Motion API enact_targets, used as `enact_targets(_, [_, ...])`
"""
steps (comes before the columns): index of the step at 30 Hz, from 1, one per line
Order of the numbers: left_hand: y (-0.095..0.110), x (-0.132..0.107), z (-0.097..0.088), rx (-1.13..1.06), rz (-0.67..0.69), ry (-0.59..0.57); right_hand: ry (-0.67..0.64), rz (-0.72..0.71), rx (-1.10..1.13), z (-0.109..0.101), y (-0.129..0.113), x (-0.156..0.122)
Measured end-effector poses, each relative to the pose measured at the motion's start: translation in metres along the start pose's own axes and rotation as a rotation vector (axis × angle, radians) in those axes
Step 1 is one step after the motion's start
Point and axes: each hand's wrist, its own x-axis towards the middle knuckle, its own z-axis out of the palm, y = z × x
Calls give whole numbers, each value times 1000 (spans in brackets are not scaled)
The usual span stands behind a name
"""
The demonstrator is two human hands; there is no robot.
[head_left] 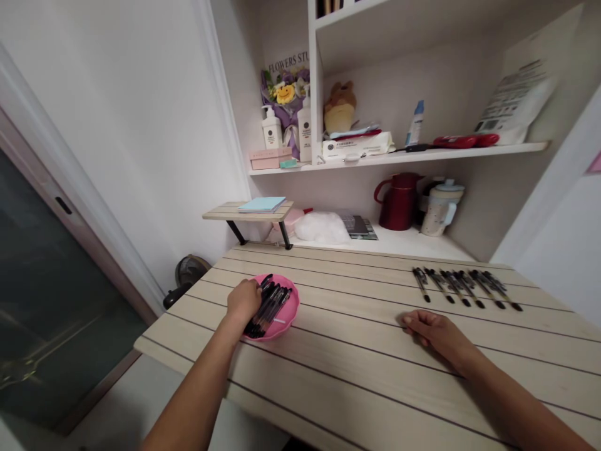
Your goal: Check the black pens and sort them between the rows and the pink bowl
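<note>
My left hand (243, 299) reaches into a pink bowl (287, 322) on the slatted wooden table (357, 369), fingers curled down over a pile of black pens (270, 305) inside it. What the fingers grip is hidden. My right hand (429, 331) rests on the table with fingers loosely curled and nothing visible in it. Beyond that hand, several black pens (464, 288) lie side by side in a row near the table's far right.
Behind the table, shelves hold a red jug (398, 200), a pale pitcher (441, 207), bottles, a flower bouquet and a tissue pack. A small riser with a blue notebook (261, 204) stands at the back left. A window runs along the left.
</note>
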Motion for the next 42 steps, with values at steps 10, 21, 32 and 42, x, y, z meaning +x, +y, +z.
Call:
enact_targets(10, [-9, 4, 11, 57, 38, -71, 49, 3, 40, 5, -7, -4])
enact_targets(21, [1, -4, -3, 10, 127, 109, 397, -52, -721, -25, -23, 24])
enact_targets(32, [170, -51, 62, -1397, 203, -641, 425, 86, -788, -17, -39, 57])
enact_targets(42, [230, -29, 102, -1981, -222, -694, -37, -176, -200, 29, -24, 15])
